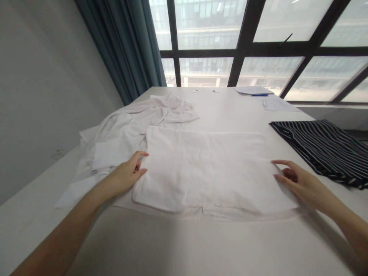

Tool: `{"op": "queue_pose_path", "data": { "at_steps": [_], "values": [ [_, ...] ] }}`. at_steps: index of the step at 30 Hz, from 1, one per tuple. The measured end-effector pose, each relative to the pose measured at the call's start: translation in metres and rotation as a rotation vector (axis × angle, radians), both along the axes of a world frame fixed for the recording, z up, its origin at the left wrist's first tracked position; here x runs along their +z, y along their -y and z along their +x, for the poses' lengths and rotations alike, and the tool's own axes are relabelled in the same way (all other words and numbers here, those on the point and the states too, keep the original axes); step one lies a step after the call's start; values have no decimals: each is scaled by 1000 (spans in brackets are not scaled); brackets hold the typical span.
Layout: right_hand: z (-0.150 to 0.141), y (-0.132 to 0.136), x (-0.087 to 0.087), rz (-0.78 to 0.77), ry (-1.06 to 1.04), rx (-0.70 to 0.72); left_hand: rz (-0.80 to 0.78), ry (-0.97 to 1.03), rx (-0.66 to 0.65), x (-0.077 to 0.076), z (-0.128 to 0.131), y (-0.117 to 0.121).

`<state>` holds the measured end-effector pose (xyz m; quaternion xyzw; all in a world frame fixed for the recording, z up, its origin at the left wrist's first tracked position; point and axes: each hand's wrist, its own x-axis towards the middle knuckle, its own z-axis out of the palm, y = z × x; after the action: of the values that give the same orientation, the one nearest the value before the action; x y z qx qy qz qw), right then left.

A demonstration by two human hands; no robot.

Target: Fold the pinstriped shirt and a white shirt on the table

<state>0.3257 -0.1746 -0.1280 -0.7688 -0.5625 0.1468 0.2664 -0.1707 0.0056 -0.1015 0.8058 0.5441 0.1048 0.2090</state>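
A white garment (207, 168) lies folded flat into a wide rectangle on the white table (184, 245). My left hand (126, 174) rests at the garment's left edge, fingers curled and touching the cloth. My right hand (296, 182) sits at its right edge, fingers stretched out and slightly spread over the fabric. Neither hand lifts the cloth.
A heap of crumpled white clothing (129, 126) lies behind and left of the folded piece. A dark striped garment (324, 149) lies at the right. Papers (253, 90) and a blue pen (259, 94) sit at the far edge by the window. A blue curtain (126, 46) hangs at the left.
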Motion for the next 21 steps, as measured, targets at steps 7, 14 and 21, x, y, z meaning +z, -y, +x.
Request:
{"op": "queue_pose_path", "data": {
  "at_steps": [7, 14, 21],
  "values": [
    [6, 3, 1, -18, 15, 48, -3, -91, -57, -1, -5, 1],
    [-31, 2, 0, 305, 386, 124, 596, -63, -275, -11, 33, 23],
    [-96, 9, 12, 213, 272, 774, 342, -6, -940, -16, 66, 68]
  ]
}}
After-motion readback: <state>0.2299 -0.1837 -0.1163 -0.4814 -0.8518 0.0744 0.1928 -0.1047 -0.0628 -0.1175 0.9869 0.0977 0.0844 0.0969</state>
